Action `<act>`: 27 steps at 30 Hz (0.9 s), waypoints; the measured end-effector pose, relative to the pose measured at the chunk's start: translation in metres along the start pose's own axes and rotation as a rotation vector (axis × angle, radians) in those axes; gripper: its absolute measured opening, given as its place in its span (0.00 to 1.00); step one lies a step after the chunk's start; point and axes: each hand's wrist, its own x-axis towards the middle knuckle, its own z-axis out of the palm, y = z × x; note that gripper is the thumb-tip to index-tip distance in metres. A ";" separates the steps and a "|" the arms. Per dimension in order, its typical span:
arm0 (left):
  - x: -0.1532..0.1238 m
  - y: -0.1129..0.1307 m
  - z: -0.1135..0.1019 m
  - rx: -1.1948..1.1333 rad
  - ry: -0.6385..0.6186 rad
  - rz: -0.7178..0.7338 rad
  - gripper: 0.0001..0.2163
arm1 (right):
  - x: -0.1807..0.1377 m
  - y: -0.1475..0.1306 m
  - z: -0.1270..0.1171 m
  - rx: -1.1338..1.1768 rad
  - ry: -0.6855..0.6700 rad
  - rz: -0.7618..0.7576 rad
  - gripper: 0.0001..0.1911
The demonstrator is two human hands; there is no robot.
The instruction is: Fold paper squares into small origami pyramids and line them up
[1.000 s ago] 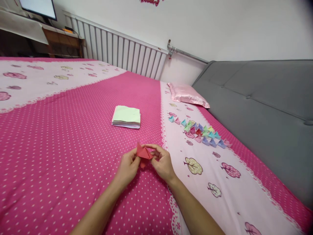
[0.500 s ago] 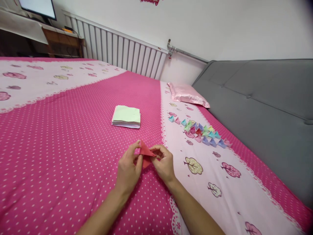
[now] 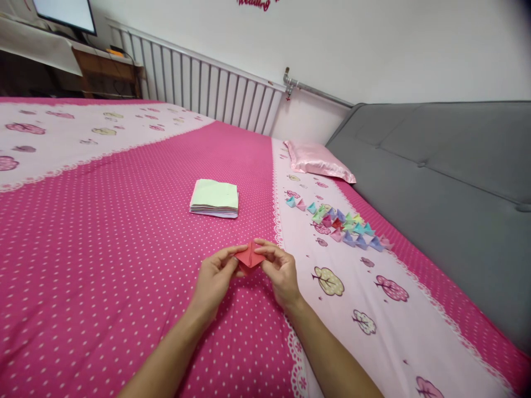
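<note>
A red sheet of folded origami paper (image 3: pixel 250 256) is held between my two hands, low over the pink dotted bedspread. Its upper face is a diamond with a crease down the middle, and another layer shows beneath. My left hand (image 3: pixel 216 275) pinches the left corner between thumb and fingers. On the opposite corner, my right hand (image 3: pixel 280 272) grips with the thumb below and fingers on top. Beyond my hands lies a stack of square paper (image 3: pixel 214 194), pale green on top. Several small folded paper boats (image 3: pixel 349 228) in many colours stand in a cluster to the right.
The bedspread (image 3: pixel 136 232) spreads under everything. A pink satin pillow (image 3: pixel 318 160) rests near the grey padded headboard (image 3: pixel 440 182) on the right. Behind the bed are a white radiator (image 3: pixel 199 74) and a pipe. A monitor (image 3: pixel 66 15) stands on a desk at far left.
The red paper has been turned and spread from a narrow pointed shape into a flatter diamond facing up. Both hands have shifted their grip to its side corners.
</note>
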 end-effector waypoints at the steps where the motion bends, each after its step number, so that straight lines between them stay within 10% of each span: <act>1: 0.000 0.000 -0.001 -0.018 -0.005 -0.014 0.13 | 0.000 0.000 -0.001 -0.002 -0.005 -0.003 0.10; 14: -0.002 0.003 0.003 -0.070 -0.039 -0.039 0.20 | 0.000 -0.001 0.000 -0.145 -0.023 -0.027 0.06; 27: -0.002 0.003 0.001 -0.053 -0.063 -0.024 0.30 | 0.003 0.002 0.000 0.196 0.025 0.194 0.26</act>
